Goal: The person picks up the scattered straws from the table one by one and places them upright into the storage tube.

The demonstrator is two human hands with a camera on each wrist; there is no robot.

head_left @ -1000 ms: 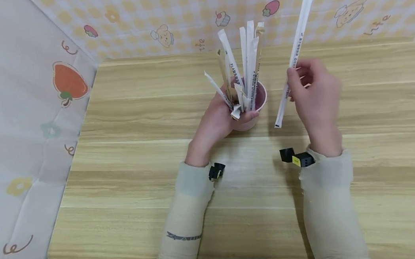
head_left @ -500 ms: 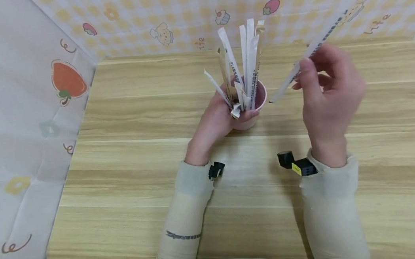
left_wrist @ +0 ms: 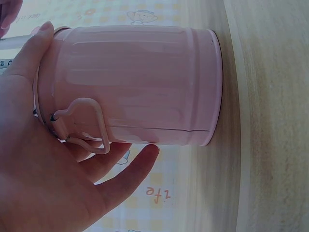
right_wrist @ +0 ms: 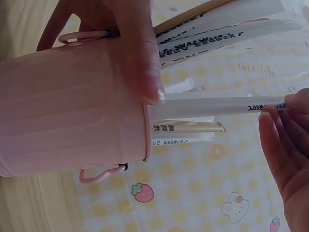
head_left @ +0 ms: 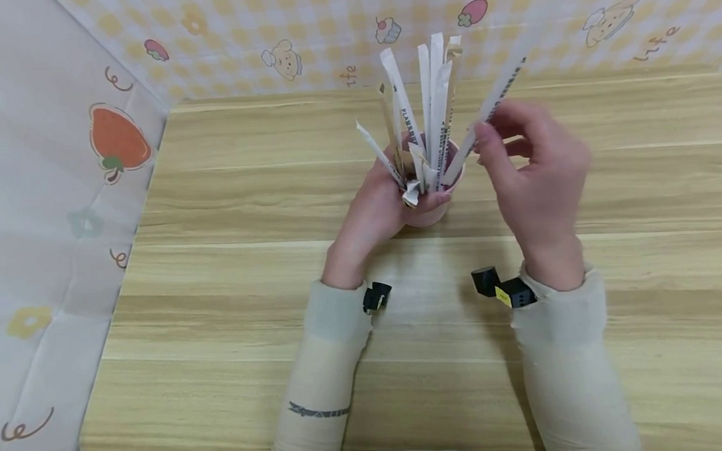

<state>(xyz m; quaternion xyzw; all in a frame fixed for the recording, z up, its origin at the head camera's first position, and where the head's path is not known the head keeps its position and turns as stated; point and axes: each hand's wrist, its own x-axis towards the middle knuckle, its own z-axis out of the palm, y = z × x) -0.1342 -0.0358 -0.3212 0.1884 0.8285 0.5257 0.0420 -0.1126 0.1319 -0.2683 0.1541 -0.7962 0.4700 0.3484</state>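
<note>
My left hand grips a pink ribbed metal bucket near its rim, the thumb over the edge. The bucket stands upright on the table and has small wire side handles. Several paper-wrapped straws, white and brown, lean out of its mouth, some short and crumpled at the ends. Above and right of the bucket, my right hand pinches a long white wrapped straw between thumb and fingers. That straw slants, its lower end inside the bucket's right rim. Its top blurs against the backdrop.
The wooden table reaches to a yellow checked backdrop just behind the bucket. A white printed sheet hangs on the left. Black wrist cameras sit on both sleeves.
My right hand first swung right, tilting the straw, then came back left and brought the straw's lower end into the bucket. My left hand and the bucket have stayed in place.
</note>
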